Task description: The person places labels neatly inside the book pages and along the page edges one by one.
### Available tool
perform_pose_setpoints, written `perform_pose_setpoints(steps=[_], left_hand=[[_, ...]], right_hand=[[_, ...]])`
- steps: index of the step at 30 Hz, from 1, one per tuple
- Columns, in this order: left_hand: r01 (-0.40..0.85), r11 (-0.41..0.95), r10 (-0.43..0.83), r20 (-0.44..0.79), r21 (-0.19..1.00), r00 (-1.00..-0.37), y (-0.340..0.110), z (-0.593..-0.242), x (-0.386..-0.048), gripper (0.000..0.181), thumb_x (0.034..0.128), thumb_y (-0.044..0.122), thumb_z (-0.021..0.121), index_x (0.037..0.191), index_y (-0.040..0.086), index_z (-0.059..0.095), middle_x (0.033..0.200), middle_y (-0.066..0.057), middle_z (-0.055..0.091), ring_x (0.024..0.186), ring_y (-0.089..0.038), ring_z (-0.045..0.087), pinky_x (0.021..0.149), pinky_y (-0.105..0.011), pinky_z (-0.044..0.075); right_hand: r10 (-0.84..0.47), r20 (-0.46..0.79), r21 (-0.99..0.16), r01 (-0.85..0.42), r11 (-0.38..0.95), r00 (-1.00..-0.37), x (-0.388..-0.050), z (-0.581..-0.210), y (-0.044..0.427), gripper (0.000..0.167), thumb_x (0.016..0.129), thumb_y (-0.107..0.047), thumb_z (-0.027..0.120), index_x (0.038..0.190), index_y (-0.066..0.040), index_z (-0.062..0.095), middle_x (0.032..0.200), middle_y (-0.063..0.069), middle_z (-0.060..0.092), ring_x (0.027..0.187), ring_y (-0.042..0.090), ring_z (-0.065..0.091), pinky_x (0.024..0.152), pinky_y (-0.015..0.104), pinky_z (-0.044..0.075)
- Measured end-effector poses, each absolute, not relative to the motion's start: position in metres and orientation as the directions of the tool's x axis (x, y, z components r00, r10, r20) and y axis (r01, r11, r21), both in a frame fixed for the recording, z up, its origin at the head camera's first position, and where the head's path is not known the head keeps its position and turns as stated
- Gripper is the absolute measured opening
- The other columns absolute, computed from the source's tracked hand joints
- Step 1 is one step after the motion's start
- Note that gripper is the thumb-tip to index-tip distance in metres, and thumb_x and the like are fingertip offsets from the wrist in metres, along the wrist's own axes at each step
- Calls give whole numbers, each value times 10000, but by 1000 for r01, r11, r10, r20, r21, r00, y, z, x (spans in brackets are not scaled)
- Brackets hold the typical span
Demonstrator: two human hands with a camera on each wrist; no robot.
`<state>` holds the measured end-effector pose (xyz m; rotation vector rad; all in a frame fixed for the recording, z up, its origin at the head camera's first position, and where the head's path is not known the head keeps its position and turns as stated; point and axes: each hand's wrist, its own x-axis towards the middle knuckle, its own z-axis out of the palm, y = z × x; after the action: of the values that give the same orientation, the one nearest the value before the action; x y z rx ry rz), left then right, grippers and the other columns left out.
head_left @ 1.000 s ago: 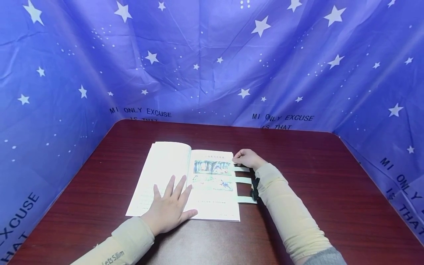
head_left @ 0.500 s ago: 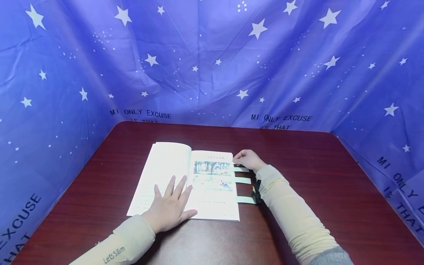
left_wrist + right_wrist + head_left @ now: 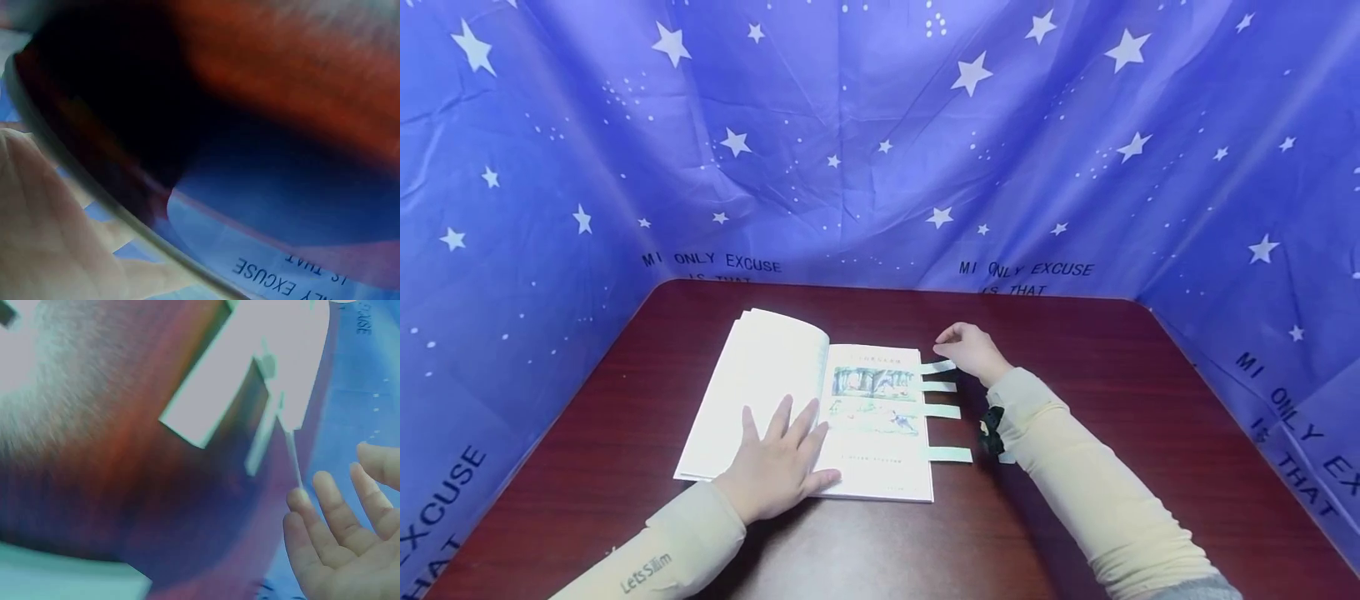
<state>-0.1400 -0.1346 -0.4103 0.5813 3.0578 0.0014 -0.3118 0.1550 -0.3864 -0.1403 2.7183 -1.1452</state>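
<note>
An open picture book [image 3: 872, 483] lies on the table, with several pale paper strips [image 3: 950, 454] sticking out past its right edge. My left hand [image 3: 775, 471] rests flat on the lower left page with fingers spread. Beside the book's upper right edge is my right hand [image 3: 973, 350], close to the topmost strip [image 3: 937, 367]. In the right wrist view the right hand [image 3: 350, 544] has loosely bent fingers, with nothing between thumb and forefinger. One thin strip [image 3: 294, 459] reaches a fingertip there. The left wrist view shows part of the left palm [image 3: 50, 231] behind a curved rim.
The dark red table [image 3: 1075, 333] runs back to a blue star-printed curtain [image 3: 842, 200]. Another pale strip [image 3: 1009, 458] peeks out by the right forearm, partly hidden. A black wrist camera [image 3: 992, 431] sits on the right wrist.
My right hand has lifted slightly away from the page edge, and a topmost strip now shows there. The left pages have risen a little. The left hand stays on the page.
</note>
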Motion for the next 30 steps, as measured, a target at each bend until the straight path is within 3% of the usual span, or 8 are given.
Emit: perform_pose_setpoints(steps=[5, 12, 23, 27, 30], left_hand=[[361, 932, 361, 3, 19, -933, -135, -396, -148, 704, 956, 643, 439, 1440, 137, 512, 1584, -136, 363, 1464, -449, 280, 1064, -784, 186], [394, 917, 398, 129, -58, -908, -141, -381, -157, 713, 928, 626, 518, 1392, 87, 557, 1540, -180, 416, 1425, -477, 333, 1122, -687, 233], [338, 882, 449, 371, -327, -813, -148, -363, -161, 732, 839, 674, 618, 1318, 120, 635, 1455, -136, 540, 1391, -434, 413, 1101, -695, 263], [318, 900, 421, 410, -297, -809, -146, -347, -157, 730, 853, 656, 614, 1349, 120, 611, 1470, -112, 531, 1416, -418, 388, 1107, -709, 236], [345, 919, 393, 409, -190, -823, -142, -333, -153, 744, 888, 642, 574, 1423, 127, 540, 1508, -92, 491, 1440, -406, 354, 1125, -703, 206]], right_hand=[[-192, -98, -686, -73, 724, -976, -306, -370, 155, 313, 987, -241, 586, 1219, -31, 597, 1283, 192, 614, 1181, 349, 579, 990, 485, 470], [-231, -44, -664, -144, 734, -972, -297, -356, 155, 329, 980, -249, 595, 1232, -38, 604, 1256, 178, 635, 1170, 337, 586, 971, 482, 472], [-249, 51, -674, -217, 706, -967, -282, -339, 161, 301, 976, -221, 601, 1218, -43, 617, 1183, 159, 661, 1131, 319, 621, 945, 466, 483], [-247, 88, -685, -239, 689, -965, -278, -332, 168, 288, 975, -220, 603, 1210, -55, 618, 1188, 159, 661, 1132, 324, 625, 952, 477, 474], [-239, 102, -691, -242, 682, -966, -274, -325, 173, 285, 974, -225, 609, 1208, -63, 613, 1207, 160, 661, 1160, 330, 621, 976, 488, 469]])
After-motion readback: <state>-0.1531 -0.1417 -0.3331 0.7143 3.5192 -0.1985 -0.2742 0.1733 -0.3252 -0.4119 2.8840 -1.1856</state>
